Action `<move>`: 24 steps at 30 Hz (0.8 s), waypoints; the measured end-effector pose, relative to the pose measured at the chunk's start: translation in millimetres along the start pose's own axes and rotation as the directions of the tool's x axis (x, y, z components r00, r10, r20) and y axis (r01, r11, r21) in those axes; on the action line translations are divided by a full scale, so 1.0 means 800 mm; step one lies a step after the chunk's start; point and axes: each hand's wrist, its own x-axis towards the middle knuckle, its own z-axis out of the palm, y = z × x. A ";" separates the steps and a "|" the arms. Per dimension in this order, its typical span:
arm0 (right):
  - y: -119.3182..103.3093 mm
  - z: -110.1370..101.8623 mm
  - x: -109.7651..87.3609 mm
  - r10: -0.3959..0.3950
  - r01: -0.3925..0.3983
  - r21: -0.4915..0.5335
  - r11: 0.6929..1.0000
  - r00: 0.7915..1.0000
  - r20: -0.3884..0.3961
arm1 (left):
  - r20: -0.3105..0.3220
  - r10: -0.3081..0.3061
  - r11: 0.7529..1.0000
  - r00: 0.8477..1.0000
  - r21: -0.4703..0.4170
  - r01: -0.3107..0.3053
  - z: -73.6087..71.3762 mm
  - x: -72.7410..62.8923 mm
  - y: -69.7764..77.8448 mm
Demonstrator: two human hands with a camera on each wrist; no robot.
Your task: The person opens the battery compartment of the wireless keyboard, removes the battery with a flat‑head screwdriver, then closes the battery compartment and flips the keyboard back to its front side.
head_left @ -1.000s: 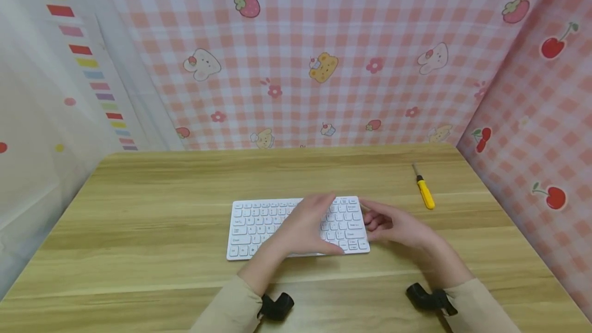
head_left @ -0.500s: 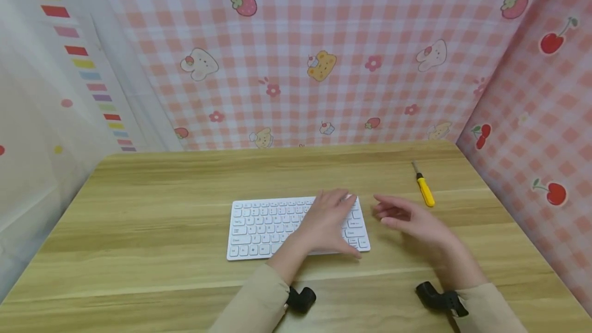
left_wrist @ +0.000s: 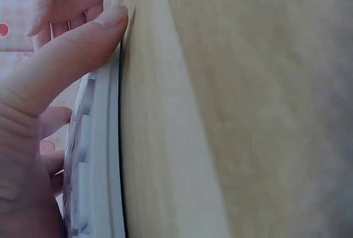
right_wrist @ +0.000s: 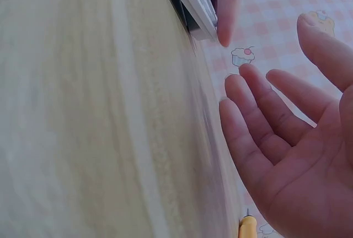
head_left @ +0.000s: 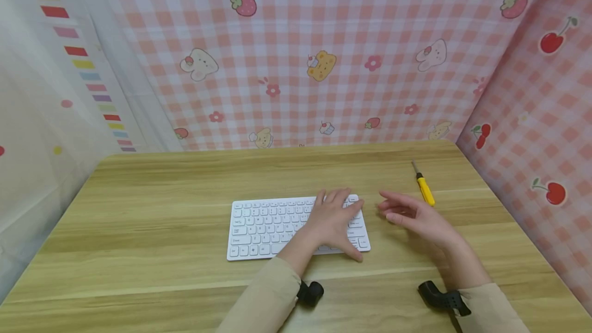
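Observation:
A white compact keyboard (head_left: 265,227) lies flat on the wooden table. Across its right part my left hand (head_left: 329,222) is spread wide, the fingers reaching toward the back edge and the thumb at the front edge. The left wrist view shows that thumb (left_wrist: 83,48) straight along the keyboard's side (left_wrist: 110,155). To the right of the keyboard, apart from it, my right hand (head_left: 418,220) is held with loosely bent fingers. Its palm (right_wrist: 309,177) holds nothing in the right wrist view. Keys under the left hand are hidden.
A yellow-handled screwdriver (head_left: 424,189) lies at the back right, beyond the right hand, its tip pointing away. Pink checked cloth (head_left: 277,40) hangs behind the table (head_left: 162,209) and along its right side. Black camera mounts (head_left: 311,293) sit on both wrists.
My left hand has slid right along the keyboard and its fingers have spread. From the keyboard's right edge, my right hand has drawn away to the right. The keyboard has stayed in place.

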 end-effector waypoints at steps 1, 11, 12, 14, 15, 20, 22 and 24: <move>0.000 0.000 0.000 0.004 -0.004 0.003 1.000 1.000 -0.002 | -0.002 0.000 1.000 1.000 0.005 0.000 0.000 0.001 0.000; -0.002 -0.002 -0.002 0.022 -0.021 0.017 1.000 0.998 -0.062 | -0.056 0.033 0.999 0.998 0.034 -0.031 0.001 0.002 -0.003; -0.003 -0.002 -0.002 0.021 -0.019 0.022 1.000 0.997 -0.071 | -0.060 0.037 0.999 0.997 0.028 -0.036 -0.002 0.001 -0.002; -0.004 -0.003 -0.002 0.015 -0.011 0.039 0.999 0.996 -0.088 | -0.067 0.049 0.999 0.997 0.019 -0.048 -0.012 -0.001 -0.002; -0.004 -0.003 -0.002 0.012 -0.007 0.051 0.999 0.995 -0.095 | -0.070 0.055 0.998 0.996 0.011 -0.054 -0.019 -0.002 -0.001; -0.006 -0.002 -0.001 -0.020 0.030 0.107 0.994 0.995 -0.094 | -0.082 0.084 0.996 0.993 -0.028 -0.086 -0.056 -0.010 0.001; -0.006 -0.001 0.000 -0.044 0.057 0.164 0.985 0.996 -0.079 | -0.086 0.097 0.994 0.992 -0.046 -0.101 -0.072 -0.014 0.003; -0.006 0.001 0.003 -0.074 0.084 0.245 0.966 0.996 -0.050 | -0.091 0.117 0.991 0.989 -0.056 -0.122 -0.087 -0.017 0.005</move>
